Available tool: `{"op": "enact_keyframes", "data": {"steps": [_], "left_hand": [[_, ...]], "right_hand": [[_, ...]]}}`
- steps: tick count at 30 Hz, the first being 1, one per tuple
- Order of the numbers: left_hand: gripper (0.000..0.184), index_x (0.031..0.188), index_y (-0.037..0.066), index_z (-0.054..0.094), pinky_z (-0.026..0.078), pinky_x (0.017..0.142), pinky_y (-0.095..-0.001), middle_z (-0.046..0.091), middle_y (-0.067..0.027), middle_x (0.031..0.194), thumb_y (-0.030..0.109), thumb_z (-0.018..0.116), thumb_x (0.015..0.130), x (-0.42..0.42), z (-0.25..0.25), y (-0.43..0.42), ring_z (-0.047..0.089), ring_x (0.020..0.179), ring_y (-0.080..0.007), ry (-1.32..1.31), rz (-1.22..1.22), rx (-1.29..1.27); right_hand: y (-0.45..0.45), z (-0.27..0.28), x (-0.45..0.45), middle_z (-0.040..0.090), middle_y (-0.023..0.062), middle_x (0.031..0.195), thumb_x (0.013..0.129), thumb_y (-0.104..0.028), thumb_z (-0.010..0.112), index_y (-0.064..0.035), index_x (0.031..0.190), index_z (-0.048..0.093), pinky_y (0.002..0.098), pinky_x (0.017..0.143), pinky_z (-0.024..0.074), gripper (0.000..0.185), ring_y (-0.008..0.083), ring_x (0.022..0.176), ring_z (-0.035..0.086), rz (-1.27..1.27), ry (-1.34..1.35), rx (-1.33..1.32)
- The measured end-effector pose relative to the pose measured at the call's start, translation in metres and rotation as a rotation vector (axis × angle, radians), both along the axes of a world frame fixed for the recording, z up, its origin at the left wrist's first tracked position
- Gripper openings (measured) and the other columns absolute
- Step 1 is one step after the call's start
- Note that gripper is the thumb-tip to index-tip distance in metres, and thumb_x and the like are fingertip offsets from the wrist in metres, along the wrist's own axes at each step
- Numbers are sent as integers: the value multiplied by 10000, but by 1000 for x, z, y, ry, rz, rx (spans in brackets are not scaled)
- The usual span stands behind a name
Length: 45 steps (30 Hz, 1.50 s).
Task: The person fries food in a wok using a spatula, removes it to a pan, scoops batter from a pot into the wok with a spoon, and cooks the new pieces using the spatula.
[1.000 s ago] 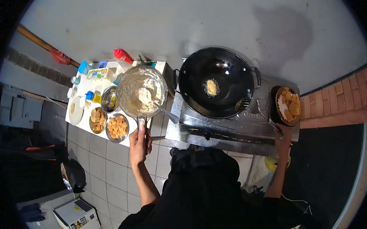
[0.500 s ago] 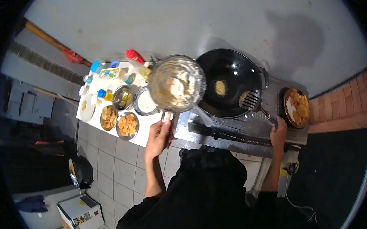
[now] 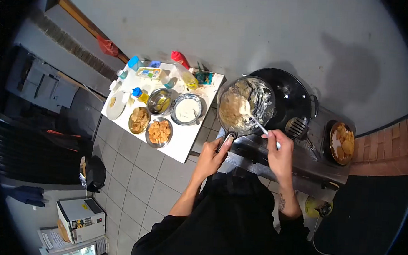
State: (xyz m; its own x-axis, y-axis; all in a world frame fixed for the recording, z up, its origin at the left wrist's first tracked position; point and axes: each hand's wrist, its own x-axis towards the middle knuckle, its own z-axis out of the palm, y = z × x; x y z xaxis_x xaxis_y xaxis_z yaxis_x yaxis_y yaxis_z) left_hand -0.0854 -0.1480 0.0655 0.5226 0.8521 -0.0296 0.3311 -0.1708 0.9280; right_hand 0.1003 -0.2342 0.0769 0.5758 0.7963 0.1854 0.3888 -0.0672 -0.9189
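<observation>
My left hand [image 3: 213, 156] is closed round the handle of a metal pan [image 3: 223, 121], lifted over the near left side of the wok. Pale, thick batter [image 3: 232, 108] coats its inside. In my right hand [image 3: 279, 151] is the light handle of a spoon [image 3: 260, 126], whose batter-covered head sits in the pan. The black wok [image 3: 285, 81] stands on the stove, partly hidden behind the pan. A slotted turner [image 3: 297, 126] leans in the wok's right side, with its handle over the stove and no hand on it.
Right of the wok is a basket of fried pieces [image 3: 342, 143]. On the white table [image 3: 185, 147] at left stand a bowl of orange chunks [image 3: 159, 133], a bowl of browned pieces [image 3: 139, 120], a bowl of white powder [image 3: 185, 109], a metal bowl [image 3: 159, 101] and several bottles.
My right hand has let go of the turner and taken hold of the spoon in the pan. The view has shifted left, and the pan now overlaps more of the wok.
</observation>
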Motion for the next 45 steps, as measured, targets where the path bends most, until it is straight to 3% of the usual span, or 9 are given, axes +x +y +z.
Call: {"op": "enact_keyframes", "data": {"steps": [4, 8, 22, 25, 27, 28, 30, 33, 45], "left_hand": [[467, 689, -49, 513, 317, 447, -335, 448, -87, 486, 327, 542, 965, -18, 2, 6, 393, 447, -127, 42, 20, 8], [429, 712, -65, 512, 310, 467, -369, 439, -160, 530, 286, 552, 955, -35, 0, 18, 369, 467, -182, -5, 21, 62], [394, 779, -79, 540, 329, 466, -394, 444, -212, 530, 276, 566, 947, -72, -3, 51, 395, 432, -289, -78, -78, 219], [395, 812, -84, 556, 359, 480, -388, 484, -208, 543, 285, 554, 953, -77, 0, 54, 458, 447, -282, -14, -110, 125], [395, 825, -83, 561, 367, 485, -386, 492, -204, 545, 289, 546, 957, -80, -4, 58, 475, 455, -275, 12, -138, 137], [397, 837, -82, 566, 375, 489, -385, 501, -199, 546, 294, 537, 961, -80, -5, 59, 492, 463, -269, 38, -151, 152], [402, 838, -81, 567, 380, 493, -382, 510, -191, 548, 299, 532, 964, -78, 0, 57, 501, 469, -259, 15, -171, 130], [411, 830, -77, 567, 382, 492, -376, 518, -168, 543, 309, 527, 967, -73, 2, 57, 501, 470, -229, -32, -186, 97], [459, 723, -44, 544, 307, 433, -316, 432, -74, 469, 338, 521, 976, -37, -8, 57, 404, 428, -111, -109, -259, 45]], "right_hand": [[-2, 50, -6, 597, 188, 689, 926, -97, 542, -10, 869, 568, 439, 551, 432, 107, 393, 637, 589, -5, -468, -52], [2, 54, -19, 571, 188, 632, 898, -52, 567, -3, 847, 557, 438, 510, 418, 72, 379, 593, 584, 101, -648, 25], [30, 32, -105, 586, 210, 660, 908, -55, 547, 23, 839, 556, 414, 495, 418, 105, 387, 606, 613, 22, -222, 132], [39, 12, -103, 587, 158, 613, 915, -69, 543, 38, 866, 566, 391, 486, 406, 120, 306, 512, 600, -13, -155, 194], [40, 8, -100, 509, 36, 548, 941, -99, 537, 44, 857, 575, 314, 419, 335, 171, 126, 417, 466, 24, 249, 28], [41, 11, -98, 509, 36, 548, 941, -99, 537, 44, 857, 575, 314, 419, 335, 171, 126, 417, 466, 13, 245, 28], [42, 17, -96, 399, -59, 551, 964, -135, 532, 35, 827, 575, 240, 389, 238, 223, 14, 433, 314, 15, 826, 68], [36, 23, -90, 286, -101, 529, 992, -166, 507, 7, 825, 538, 196, 383, 177, 243, -12, 422, 204, 32, 839, 106], [24, 2, -66, 360, -70, 517, 997, -153, 492, 0, 809, 561, 203, 392, 219, 253, -2, 423, 284, -122, 328, 174]]}}
